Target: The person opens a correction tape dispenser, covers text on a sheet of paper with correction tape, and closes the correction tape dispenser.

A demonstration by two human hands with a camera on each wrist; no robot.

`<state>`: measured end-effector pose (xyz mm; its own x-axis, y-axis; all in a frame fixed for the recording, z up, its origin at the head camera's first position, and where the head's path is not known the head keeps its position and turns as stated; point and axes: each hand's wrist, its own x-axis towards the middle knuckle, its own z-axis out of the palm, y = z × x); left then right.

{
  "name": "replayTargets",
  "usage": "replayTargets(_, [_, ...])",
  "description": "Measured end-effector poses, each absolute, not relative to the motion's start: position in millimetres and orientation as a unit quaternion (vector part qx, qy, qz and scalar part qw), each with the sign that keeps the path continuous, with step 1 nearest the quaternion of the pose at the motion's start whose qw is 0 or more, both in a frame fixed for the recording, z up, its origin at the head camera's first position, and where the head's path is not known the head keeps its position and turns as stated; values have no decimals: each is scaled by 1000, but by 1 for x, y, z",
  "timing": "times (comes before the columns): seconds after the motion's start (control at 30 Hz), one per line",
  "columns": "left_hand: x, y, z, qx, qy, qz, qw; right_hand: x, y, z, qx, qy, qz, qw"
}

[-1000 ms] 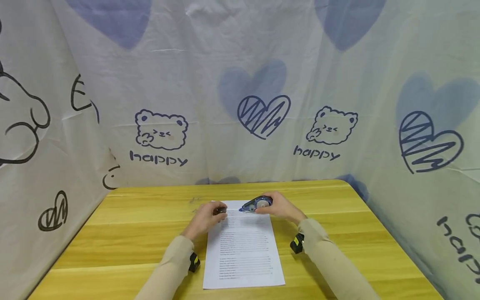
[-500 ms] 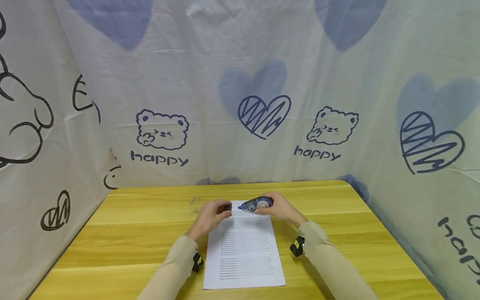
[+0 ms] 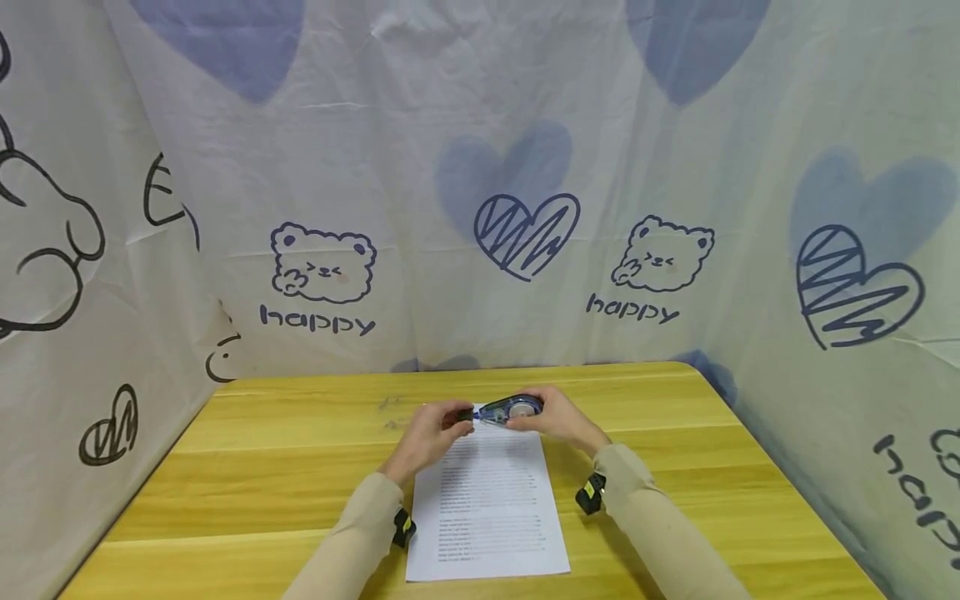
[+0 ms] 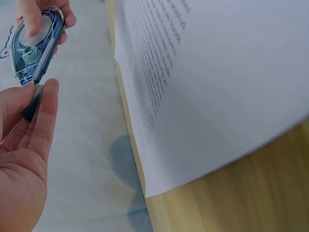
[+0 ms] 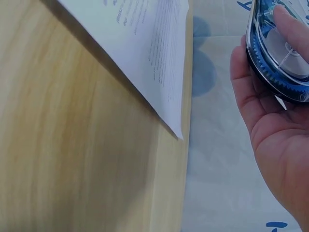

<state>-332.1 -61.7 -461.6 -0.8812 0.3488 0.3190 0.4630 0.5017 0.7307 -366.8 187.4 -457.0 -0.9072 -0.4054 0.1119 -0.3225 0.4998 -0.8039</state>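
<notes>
My right hand (image 3: 562, 418) grips a blue, see-through correction tape dispenser (image 3: 512, 409) by its wide end, thumb on the round reel. The dispenser's tip points left. My left hand (image 3: 429, 435) pinches a small dark cap (image 4: 32, 103) between thumb and fingers. In the left wrist view the cap sits right at the dispenser's tip; whether it is seated on it I cannot tell. Both are held above the top of a printed sheet of paper (image 3: 487, 517). The right wrist view shows the right hand (image 5: 275, 125) under the dispenser's rounded end (image 5: 282, 58).
The paper lies on a yellow wood-grain table (image 3: 285, 467). Behind and at both sides hangs a pale cloth (image 3: 420, 317) with hearts, bears and writing. Each wrist carries a small black camera, such as the right one (image 3: 591, 493).
My left hand has moved right with the cap, closing the gap to the dispenser's tip. The right hand and dispenser have stayed nearly in place. The paper lies as before.
</notes>
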Motion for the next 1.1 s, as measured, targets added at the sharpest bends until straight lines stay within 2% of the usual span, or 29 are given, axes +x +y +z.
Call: replayTargets(1.1, [-327,-59,-455,-223,-830,-511,21,-361,176,-454,-233,851,-468,55])
